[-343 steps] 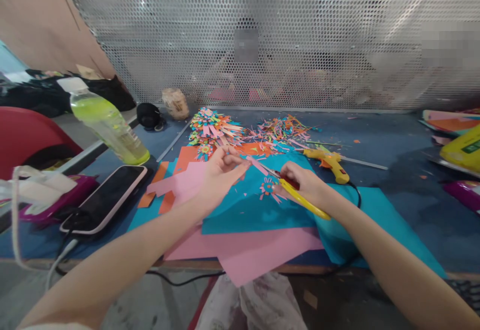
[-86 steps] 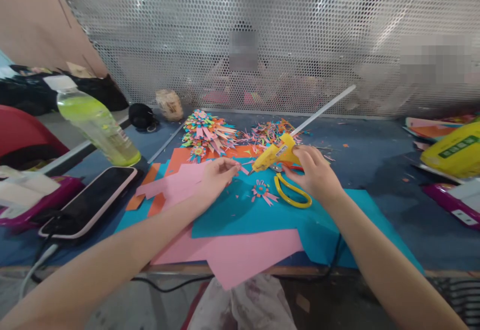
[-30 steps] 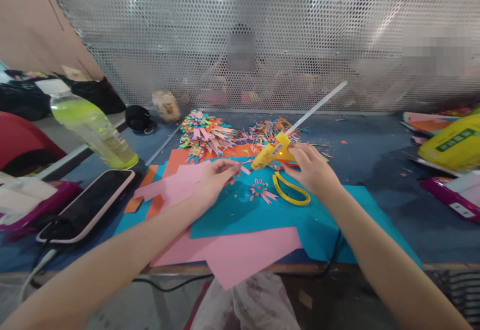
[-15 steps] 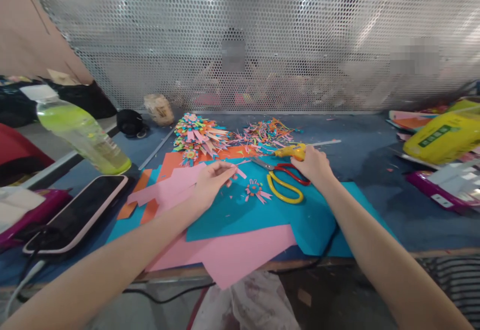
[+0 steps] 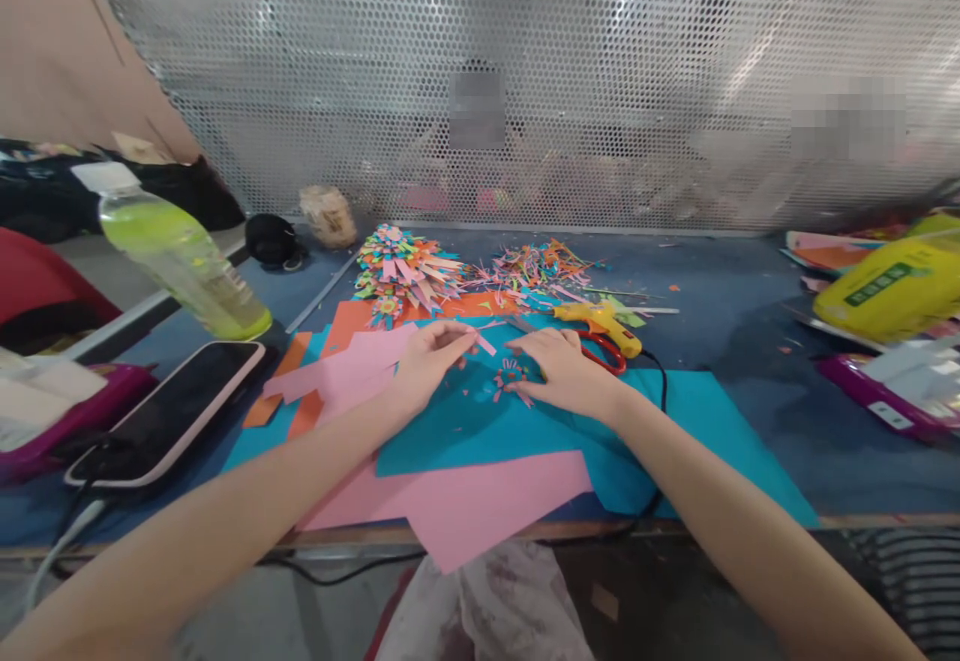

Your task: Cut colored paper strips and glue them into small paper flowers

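Note:
Between the thumb and fingers of my left hand [image 5: 435, 361] is a narrow pink paper strip [image 5: 486, 343], held above the blue paper [image 5: 465, 441]. My right hand [image 5: 562, 371] reaches over the blue sheet with thumb and fingers apart, around a small pink-and-blue paper flower [image 5: 509, 377] that lies there. Part of the flower is hidden by the thumb. Just behind my right hand lies a yellow glue gun [image 5: 592, 317] with a black cord. Scissors with a red handle loop [image 5: 609, 353] lie mostly covered by that hand.
Behind the sheets stand a pile of paper flowers [image 5: 409, 271] and a heap of thin paper scraps [image 5: 544, 266]. A green drink bottle [image 5: 180, 261] and a phone [image 5: 172, 411] are at left. A yellow packet [image 5: 885, 281] lies at right, before a perforated metal panel [image 5: 600, 61].
My right hand has let go of the glue gun and moved left to the paper flower. The glue gun now rests on the table. My left hand still pinches the pink strip.

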A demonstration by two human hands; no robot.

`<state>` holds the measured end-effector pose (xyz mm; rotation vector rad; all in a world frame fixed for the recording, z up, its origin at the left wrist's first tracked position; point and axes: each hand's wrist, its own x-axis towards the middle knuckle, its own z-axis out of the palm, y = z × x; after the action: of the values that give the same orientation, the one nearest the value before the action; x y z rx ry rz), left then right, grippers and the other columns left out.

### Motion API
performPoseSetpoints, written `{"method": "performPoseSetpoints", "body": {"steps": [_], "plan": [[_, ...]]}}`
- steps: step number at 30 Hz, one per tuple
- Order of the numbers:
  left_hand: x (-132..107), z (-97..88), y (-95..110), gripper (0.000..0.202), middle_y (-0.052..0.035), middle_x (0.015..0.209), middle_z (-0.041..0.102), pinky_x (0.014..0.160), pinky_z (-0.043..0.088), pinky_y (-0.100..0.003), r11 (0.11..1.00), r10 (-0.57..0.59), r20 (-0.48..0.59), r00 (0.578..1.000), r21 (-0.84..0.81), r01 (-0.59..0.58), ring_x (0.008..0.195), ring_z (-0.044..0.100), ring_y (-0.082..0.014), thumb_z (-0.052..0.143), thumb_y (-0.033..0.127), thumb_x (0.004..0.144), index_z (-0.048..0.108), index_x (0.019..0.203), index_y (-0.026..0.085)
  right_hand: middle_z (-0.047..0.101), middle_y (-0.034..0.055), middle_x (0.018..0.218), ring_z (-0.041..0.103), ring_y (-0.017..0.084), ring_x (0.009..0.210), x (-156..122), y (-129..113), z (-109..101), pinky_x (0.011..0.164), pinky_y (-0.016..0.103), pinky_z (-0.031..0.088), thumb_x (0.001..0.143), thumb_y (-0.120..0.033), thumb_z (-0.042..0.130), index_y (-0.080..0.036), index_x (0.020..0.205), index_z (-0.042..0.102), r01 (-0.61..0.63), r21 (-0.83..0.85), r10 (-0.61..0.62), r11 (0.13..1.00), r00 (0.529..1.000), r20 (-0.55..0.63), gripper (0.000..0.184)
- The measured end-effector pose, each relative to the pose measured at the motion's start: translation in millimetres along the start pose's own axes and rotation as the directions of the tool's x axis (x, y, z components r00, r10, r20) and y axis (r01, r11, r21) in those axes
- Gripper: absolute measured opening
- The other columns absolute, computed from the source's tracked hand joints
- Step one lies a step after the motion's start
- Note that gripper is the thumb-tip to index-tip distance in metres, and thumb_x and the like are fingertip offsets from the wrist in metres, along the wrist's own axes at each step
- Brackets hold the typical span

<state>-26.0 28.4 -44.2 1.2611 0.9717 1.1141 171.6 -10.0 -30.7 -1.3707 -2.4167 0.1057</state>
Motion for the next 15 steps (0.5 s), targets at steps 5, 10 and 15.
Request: {"method": "performPoseSetpoints", "body": {"steps": [5, 10, 15], "plan": [[2.1, -0.3, -3.6, 0.028, -0.0006, 0.065, 0.063, 0.049, 0.040, -0.020, 1.000, 0.017, 0.025, 1.000, -0.005, -0.017, 0.054, 0.054, -0.0094, 0.069, 0.037, 0.060, 0.060, 0.075, 0.016, 0.060, 0.0067, 0.104, 0.050, 0.024, 0.102, -3.3, -2.7, -0.9, 0.085, 0.043, 0.032, 0.074, -0.035, 0.059, -0.024, 0.110, 0.053, -0.009, 0.066, 0.004, 0.998, 0.997, 0.075, 0.038], [2.3, -0.5, -3.3, 0.027, -0.0007, 0.063, 0.062, 0.048, 0.040, -0.020, 0.999, 0.037, 0.028, 0.999, 0.017, -0.038, 0.052, 0.054, -0.0089, 0.069, 0.036, 0.062, 0.060, 0.076, 0.015, 0.057, 0.0059, 0.101, 0.054, 0.019, 0.094, -5.2, -4.5, -5.1, 0.080, 0.037, 0.042, 0.073, -0.028, 0.061, -0.023, 0.115, 0.047, -0.025, 0.304, 0.002, 0.952, 0.997, 0.074, 0.045], [2.3, -1.4, -3.1, 0.026, -0.0013, 0.065, 0.063, 0.049, 0.041, -0.020, 0.998, 0.057, 0.038, 0.998, 0.008, -0.057, 0.054, 0.055, -0.0091, 0.068, 0.036, 0.063, 0.061, 0.076, 0.015, 0.052, 0.0065, 0.106, 0.058, 0.014, 0.084, -6.1, -4.4, 0.3, 0.074, 0.031, 0.050, 0.074, -0.016, 0.057, -0.023, 0.117, 0.043, -0.081, 0.558, 0.057, 0.826, 0.997, 0.060, 0.046]]}}
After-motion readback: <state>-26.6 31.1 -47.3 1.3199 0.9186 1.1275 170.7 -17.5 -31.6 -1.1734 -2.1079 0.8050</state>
